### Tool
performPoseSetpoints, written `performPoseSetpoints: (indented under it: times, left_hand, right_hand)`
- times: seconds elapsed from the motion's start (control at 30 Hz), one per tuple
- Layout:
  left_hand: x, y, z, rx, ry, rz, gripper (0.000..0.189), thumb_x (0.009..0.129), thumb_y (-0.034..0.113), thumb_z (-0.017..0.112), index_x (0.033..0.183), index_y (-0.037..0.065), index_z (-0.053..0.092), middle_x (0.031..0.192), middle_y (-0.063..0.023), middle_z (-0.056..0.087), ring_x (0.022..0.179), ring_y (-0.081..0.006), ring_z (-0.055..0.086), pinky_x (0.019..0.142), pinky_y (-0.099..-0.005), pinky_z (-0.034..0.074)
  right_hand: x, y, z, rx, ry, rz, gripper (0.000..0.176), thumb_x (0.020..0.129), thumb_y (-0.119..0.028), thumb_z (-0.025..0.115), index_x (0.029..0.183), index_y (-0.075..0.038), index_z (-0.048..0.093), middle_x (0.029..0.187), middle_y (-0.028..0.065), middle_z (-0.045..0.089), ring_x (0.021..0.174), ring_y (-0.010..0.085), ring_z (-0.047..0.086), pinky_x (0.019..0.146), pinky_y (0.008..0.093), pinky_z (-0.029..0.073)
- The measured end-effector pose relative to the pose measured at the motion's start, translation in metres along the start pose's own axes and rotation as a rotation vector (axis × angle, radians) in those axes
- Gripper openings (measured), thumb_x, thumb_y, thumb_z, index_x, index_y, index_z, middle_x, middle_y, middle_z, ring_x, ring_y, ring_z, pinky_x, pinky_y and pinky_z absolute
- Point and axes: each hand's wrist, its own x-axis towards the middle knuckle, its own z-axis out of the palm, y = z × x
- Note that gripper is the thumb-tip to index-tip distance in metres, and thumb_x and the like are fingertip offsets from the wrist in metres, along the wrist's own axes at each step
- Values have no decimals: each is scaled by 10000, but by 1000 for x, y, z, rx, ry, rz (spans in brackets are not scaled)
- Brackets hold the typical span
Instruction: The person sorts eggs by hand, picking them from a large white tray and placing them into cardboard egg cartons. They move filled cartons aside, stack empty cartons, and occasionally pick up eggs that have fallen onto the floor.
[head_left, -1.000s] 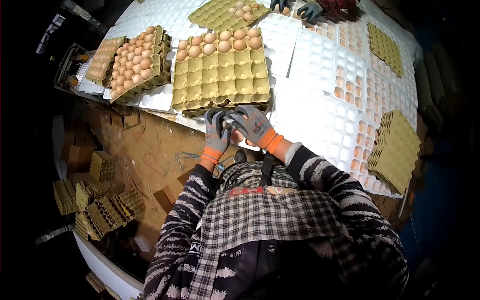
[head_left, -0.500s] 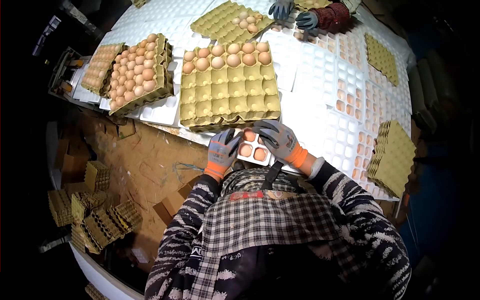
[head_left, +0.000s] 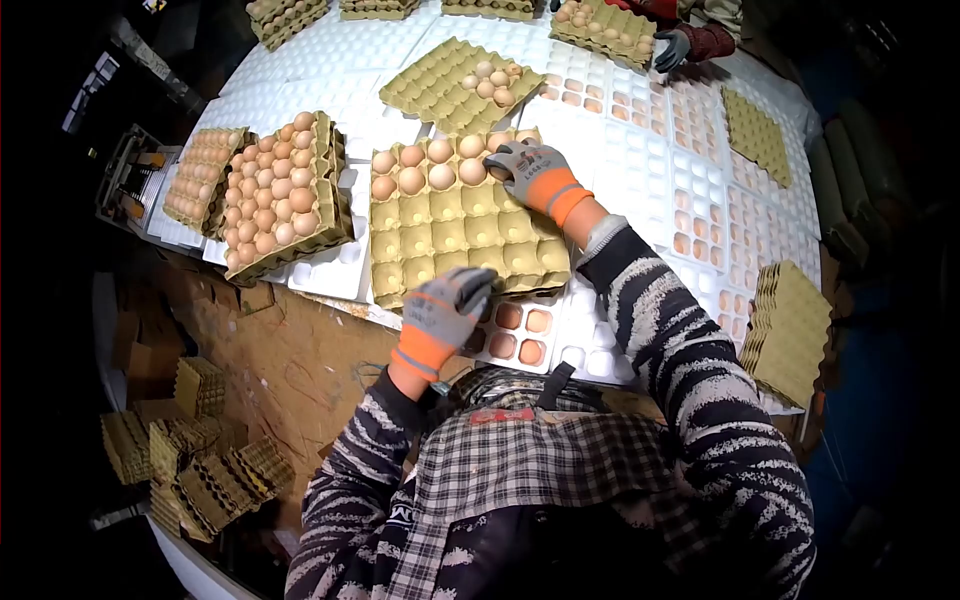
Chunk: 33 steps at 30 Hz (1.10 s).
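Two egg rows [head_left: 441, 176], right hand [head_left: 529, 172] at end

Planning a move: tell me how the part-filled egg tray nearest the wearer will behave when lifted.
The egg tray looks like moulded pulp, so probably light and slightly flexible. Eggs sit only in its far rows, so that end may dip. Being uncovered, they could roll out if tilted.

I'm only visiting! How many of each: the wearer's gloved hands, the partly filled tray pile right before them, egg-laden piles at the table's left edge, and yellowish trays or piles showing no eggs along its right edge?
Left hand and right hand: 2
Partly filled tray pile: 1
Egg-laden piles: 2
Yellowish trays or piles: 2
Total: 7
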Motion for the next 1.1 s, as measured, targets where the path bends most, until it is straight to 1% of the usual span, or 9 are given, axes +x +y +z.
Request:
performPoseSetpoints:
  times: [0.1,0.17,0.27,0.43,0.67,0.83,0.9,1.03,1.1]
  left_hand:
    - [87,-34,-36,212,387,244,424,824,191,757,1242,189,684,1228,-83,687,1105,-320,635,959,-423,491]
    - [134,-73,-37,344,157,169,410,823,210,736,1225,179,664,1175,-88,679,1155,-294,593,993,-428,437]
    - [166,-83,-35,591,-83,69,411,785,120,733,1190,167,681,1160,-86,670,1116,-358,610,969,-454,467]
    - [177,-124,-43,-633,204,-69,342,860,76,586,1199,60,627,1079,-47,653,944,-158,631,762,-299,549]
    - [218,-106,-66,-869,-82,-360,301,936,275,579,1143,91,696,878,-59,681,698,-173,615,604,-288,485]
    - [241,-93,-59,701,-358,-51,460,836,439,721,1159,112,736,1237,-120,675,1163,-321,643,955,-415,527]
    - [247,-90,-58,702,-334,-86,462,813,419,752,1148,103,738,1212,-124,691,1128,-304,659,934,-395,534]
    - [250,-156,-74,-505,-2,-210,308,819,196,753,1091,53,736,1074,-81,689,991,-202,669,879,-309,530]
    - [240,-170,-98,-677,-127,-169,293,829,157,715,1106,64,734,1088,-54,664,999,-207,656,889,-305,519]
  right_hand:
    - [0,2,-21,71,-1,37,290,910,-305,625,1169,-181,664,1175,68,664,1083,307,650,920,407,529]
    - [-3,22,-12,954,164,134,490,840,-413,717,1244,-142,658,1180,97,679,1054,275,650,954,376,513]
    - [6,17,-13,949,140,118,534,817,-450,737,1228,-118,663,1177,112,687,1057,259,656,961,374,508]
    - [32,-33,6,-68,34,145,516,810,-529,673,1181,-170,658,1189,124,687,1128,293,643,978,397,489]
    - [24,29,-29,1231,214,24,660,806,-235,784,1423,-172,560,1190,57,665,1016,126,624,825,263,537]
    - [79,-20,-26,-148,-91,136,479,864,-474,682,1270,-221,678,1339,139,622,1162,288,650,929,378,535]
    - [100,-37,-7,-434,-193,226,455,866,-492,680,1240,-234,693,1353,118,618,1176,276,644,933,392,534]
    - [56,-11,-49,196,-46,208,454,881,-466,659,1223,-172,713,1223,63,701,1124,257,658,844,460,545]
    - [24,22,-38,1164,-58,332,528,901,-500,670,1276,-128,678,1088,58,728,898,151,647,836,317,535]
